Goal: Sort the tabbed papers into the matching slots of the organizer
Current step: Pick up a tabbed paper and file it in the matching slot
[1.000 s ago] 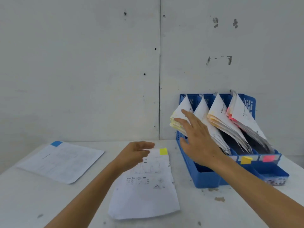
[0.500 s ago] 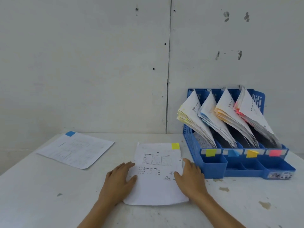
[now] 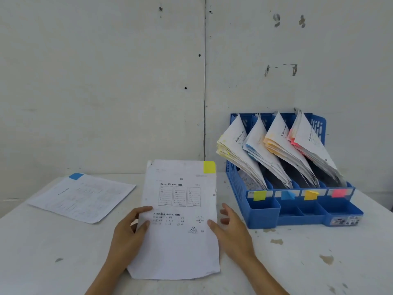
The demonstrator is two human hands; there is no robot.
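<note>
- Left hand pinches the yellow-tabbed sheet by its left edge, thumb in front; sheet tilted up, tab readable.
- Right hand spread straight, thumb steadying the right edge.
- Organizer: leftmost slot's yellow label is the likely match.
- Blue-tabbed sheet lies flat, waiting.

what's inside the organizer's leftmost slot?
A leaning stack of papers with yellow tabs along its left edge, behind the yellow label. The slot floor and the sheets' lower ends are hidden by the organizer wall.
</note>
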